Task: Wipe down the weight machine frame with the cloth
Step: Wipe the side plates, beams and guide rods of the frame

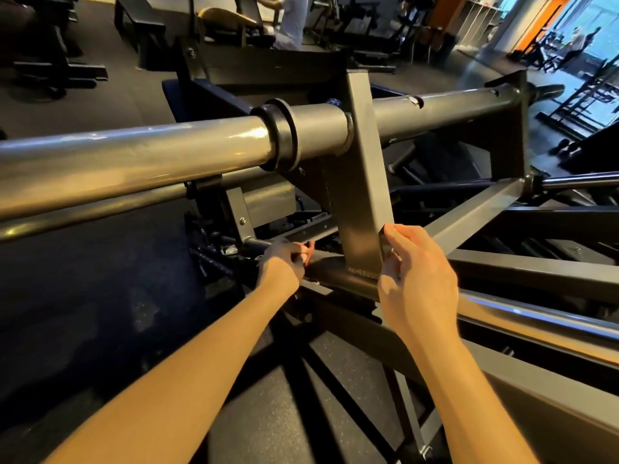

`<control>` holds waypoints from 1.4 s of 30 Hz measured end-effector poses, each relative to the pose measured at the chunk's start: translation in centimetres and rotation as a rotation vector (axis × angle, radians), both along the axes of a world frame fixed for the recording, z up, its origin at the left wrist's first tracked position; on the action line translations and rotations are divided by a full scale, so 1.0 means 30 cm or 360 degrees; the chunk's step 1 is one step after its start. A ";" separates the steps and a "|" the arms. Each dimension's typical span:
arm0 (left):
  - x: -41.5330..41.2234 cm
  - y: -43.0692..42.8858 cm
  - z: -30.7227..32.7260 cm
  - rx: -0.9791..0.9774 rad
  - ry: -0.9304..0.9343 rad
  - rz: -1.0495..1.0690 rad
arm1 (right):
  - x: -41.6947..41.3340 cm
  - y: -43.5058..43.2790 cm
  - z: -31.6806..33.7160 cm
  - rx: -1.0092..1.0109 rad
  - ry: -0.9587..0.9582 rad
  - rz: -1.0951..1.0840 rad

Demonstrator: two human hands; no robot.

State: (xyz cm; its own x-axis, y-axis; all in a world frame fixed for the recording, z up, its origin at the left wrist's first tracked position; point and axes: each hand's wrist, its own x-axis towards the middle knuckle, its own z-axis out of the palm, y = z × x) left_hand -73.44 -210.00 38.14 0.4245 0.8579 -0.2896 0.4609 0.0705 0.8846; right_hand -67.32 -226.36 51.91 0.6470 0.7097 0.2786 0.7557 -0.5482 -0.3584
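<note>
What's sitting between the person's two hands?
The grey upright frame post stands between the left hand and the right hand, as the head view shows.

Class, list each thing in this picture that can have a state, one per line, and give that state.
left hand, fingers curled at the low beam; whether it holds the cloth is unclear
right hand, grips the upright post near its foot
round bar, bare, no plates loaded
</note>
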 end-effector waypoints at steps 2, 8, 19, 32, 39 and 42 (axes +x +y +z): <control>0.006 0.005 0.017 -0.0030 0.0067 0.0027 | 0.000 -0.004 0.004 -0.0019 0.0038 -0.0016; -0.135 -0.179 0.088 0.0318 -0.0098 -0.0355 | 0.012 0.001 0.017 -0.0037 0.0080 0.0026; -0.367 -0.142 0.590 0.0635 -0.0574 -0.0575 | -0.057 -0.012 0.081 0.0611 0.1157 0.0598; -0.440 0.022 0.916 0.1420 -0.0292 -0.0197 | -0.045 0.228 0.372 0.1140 0.0015 0.0392; -0.703 0.097 0.940 0.1342 0.0226 -0.0143 | -0.149 0.353 0.219 0.0827 -0.0085 0.0445; -0.798 0.108 0.932 0.1271 0.0374 -0.0159 | -0.190 0.350 0.197 0.0945 0.0007 0.0462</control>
State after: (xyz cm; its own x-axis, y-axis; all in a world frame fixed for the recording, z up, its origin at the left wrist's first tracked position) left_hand -97.38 -206.75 66.12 0.5141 0.8041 0.2985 0.6103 -0.5874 0.5315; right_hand -73.02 -215.87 57.81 0.4546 0.5822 0.6741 0.8408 -0.0307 -0.5405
